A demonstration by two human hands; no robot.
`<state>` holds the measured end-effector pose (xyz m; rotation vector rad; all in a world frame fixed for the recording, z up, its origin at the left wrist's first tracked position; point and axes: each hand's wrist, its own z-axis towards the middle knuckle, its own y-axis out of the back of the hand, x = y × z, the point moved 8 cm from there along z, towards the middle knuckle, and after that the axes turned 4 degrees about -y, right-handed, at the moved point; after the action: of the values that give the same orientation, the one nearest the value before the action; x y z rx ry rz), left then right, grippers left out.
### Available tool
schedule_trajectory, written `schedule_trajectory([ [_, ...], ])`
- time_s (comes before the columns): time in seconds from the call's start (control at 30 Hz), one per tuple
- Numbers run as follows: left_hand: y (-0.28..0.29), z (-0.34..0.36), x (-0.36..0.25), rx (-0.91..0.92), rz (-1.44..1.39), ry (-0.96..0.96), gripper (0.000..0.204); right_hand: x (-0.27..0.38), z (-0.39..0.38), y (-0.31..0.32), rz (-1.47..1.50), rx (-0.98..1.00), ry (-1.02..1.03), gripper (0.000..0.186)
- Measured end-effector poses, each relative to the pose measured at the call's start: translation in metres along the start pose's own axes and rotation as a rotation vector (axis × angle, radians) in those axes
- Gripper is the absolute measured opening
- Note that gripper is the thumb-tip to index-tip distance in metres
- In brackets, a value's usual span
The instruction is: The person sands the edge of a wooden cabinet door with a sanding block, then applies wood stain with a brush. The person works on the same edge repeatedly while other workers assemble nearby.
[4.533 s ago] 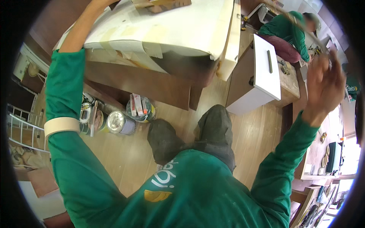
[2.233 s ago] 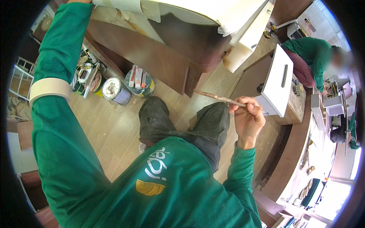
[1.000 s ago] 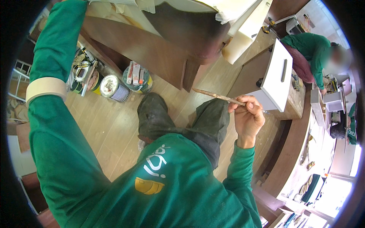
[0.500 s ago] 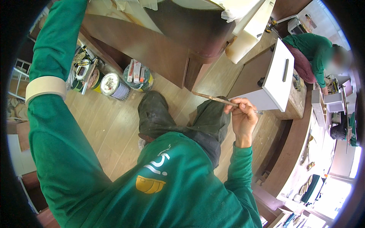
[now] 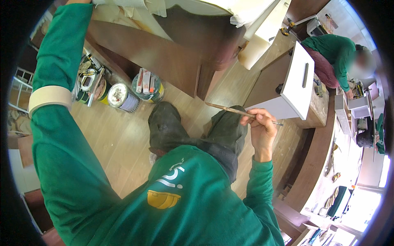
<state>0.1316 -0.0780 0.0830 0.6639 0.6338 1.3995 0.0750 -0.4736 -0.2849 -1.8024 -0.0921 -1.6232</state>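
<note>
My right hand (image 5: 262, 129) pinches a thin paintbrush (image 5: 223, 108) between thumb and fingers, in front of my right knee. Its long brown handle points left, and a narrow metallic end sticks out to the right of the hand. My left arm reaches up along the left side, with a roll of cream masking tape (image 5: 50, 98) around the sleeve. Only a sliver of my left hand (image 5: 79, 1) shows at the top edge, by the papered rim of a brown curved counter (image 5: 143, 51); its fingers are out of sight.
Below the counter stand an open paint can (image 5: 123, 97) and a bucket (image 5: 158, 93) with small boxes on top. A white-fronted drawer cabinet (image 5: 293, 86) is to the right. Beyond it a person in green (image 5: 332, 53) bends over. A tool-strewn worktop (image 5: 334, 180) lies far right.
The view has shifted slightly, and a sliver of my left hand now shows at the top edge. My right hand keeps its pinch on the paintbrush, almost unmoved.
</note>
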Motion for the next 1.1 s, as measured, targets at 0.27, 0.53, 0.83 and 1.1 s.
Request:
schedule_trajectory([
  [0.27, 0.001, -0.001, -0.004, -0.005, -0.055, 0.006, 0.021, 0.063, -0.001, -0.037, 0.085, 0.082, 0.223, 0.032],
  [0.53, 0.001, -0.001, -0.001, 0.000, -0.059, 0.009, 0.023, 0.052, 0.005, -0.034, 0.056, 0.038, 0.211, 0.032],
  [0.83, 0.003, -0.005, -0.009, 0.003, -0.066, -0.014, 0.024, 0.061, -0.005, -0.043, 0.097, 0.074, 0.224, 0.032],
  [1.1, 0.002, -0.004, -0.006, 0.019, -0.059, 0.012, 0.024, 0.058, -0.004, -0.040, 0.032, 0.045, 0.208, 0.034],
])
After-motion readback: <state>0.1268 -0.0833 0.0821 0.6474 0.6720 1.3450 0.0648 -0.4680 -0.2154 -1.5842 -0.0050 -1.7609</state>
